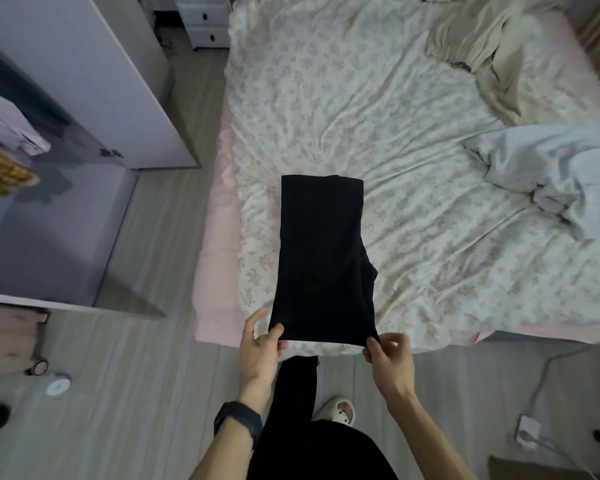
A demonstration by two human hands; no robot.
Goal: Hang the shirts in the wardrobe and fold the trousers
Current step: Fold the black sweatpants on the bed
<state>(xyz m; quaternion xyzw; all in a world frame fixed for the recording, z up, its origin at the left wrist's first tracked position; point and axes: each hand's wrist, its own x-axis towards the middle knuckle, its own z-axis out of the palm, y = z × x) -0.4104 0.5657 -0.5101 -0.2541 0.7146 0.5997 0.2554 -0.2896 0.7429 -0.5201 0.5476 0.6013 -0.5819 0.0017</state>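
At ten o'clock stands the open pale lilac wardrobe. Toward the centre, the left hand, with a black band on its wrist, pinches the seven o'clock corner of the folded black trousers, thumb on top of the cloth. The trousers lie flat as a long rectangle on the floral-printed bed sheet, close to the bed's near edge, running toward twelve o'clock. At their five o'clock corner the right hand pinches the fabric between thumb and fingertips. A crumpled pale grey garment lies at three o'clock on the sheet, and a rumpled beige garment at one o'clock.
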